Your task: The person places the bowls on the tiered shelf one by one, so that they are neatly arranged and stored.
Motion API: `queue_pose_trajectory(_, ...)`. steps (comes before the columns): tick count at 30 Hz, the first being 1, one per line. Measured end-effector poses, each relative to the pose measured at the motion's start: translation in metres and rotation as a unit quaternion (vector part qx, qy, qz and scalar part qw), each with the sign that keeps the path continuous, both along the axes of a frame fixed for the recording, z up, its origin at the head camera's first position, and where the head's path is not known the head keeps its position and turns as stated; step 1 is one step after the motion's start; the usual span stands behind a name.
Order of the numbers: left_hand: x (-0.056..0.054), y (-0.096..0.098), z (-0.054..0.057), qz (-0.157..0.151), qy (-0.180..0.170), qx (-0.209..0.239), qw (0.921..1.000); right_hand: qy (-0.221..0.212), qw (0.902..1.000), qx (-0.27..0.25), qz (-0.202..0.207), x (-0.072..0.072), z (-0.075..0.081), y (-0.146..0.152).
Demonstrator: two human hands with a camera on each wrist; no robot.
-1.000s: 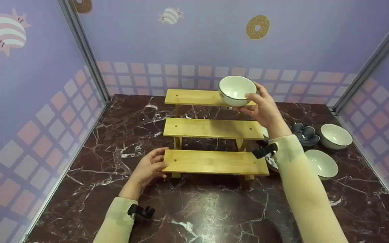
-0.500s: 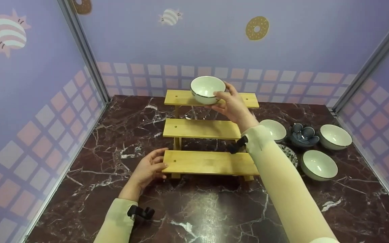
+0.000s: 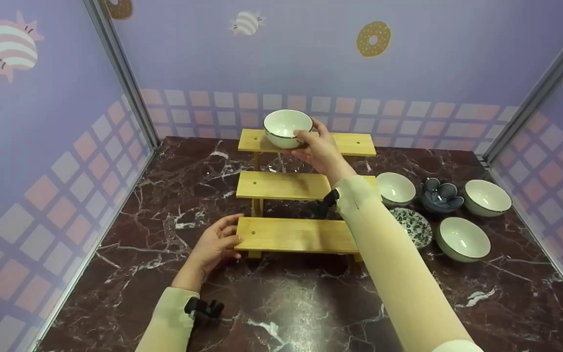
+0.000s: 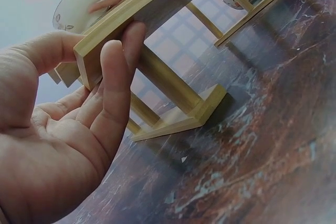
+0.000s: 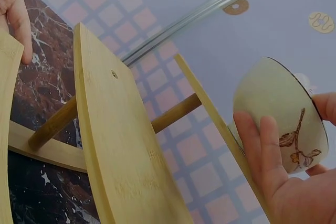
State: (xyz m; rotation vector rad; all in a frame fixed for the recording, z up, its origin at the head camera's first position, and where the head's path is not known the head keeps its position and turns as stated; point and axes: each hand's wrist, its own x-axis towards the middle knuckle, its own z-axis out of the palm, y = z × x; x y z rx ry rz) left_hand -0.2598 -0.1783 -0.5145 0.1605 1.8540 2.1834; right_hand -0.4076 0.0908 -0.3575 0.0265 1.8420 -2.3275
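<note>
A three-tier bamboo stand [image 3: 291,234] stands on the marble-patterned table. My left hand [image 3: 215,247] grips the left end of its lowest shelf, thumb on top and fingers underneath in the left wrist view. My right hand [image 3: 324,154] holds a white bowl [image 3: 281,120] with a dark rim over the left half of the top shelf [image 3: 340,143]. Its thumb is over the rim, and its other fingers lie along the side and base. In the right wrist view a brown flower sprig shows on the bowl [image 5: 268,90], whose base is right at the shelf.
Right of the stand sit white bowls [image 3: 463,239], a dark blue petal-shaped bowl [image 3: 440,200] and a flower-patterned dish [image 3: 416,227], partly behind my right sleeve. Patterned panels [image 3: 311,58] enclose the table at the back and sides.
My right hand has carried the white bowl leftward along the top shelf and slightly down onto its left half. The left hand keeps its grip on the lowest shelf.
</note>
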Motion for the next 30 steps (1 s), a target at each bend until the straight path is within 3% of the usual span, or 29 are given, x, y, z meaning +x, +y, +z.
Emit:
queue_pose_trajectory(20, 0.0006, 0.0018, 0.0010, -0.005, 0.002, 0.005, 1.0000, -0.005, 0.9998, -0.005, 0.018, -0.0041, -0.0030, -0.0008)
queue_pose_trajectory(30, -0.0003, 0.0022, 0.0003, 0.003, 0.001, 0.009, 1.0000, 0.000, 0.9989, -0.004, 0.046, -0.0014, -0.0041, 0.0018)
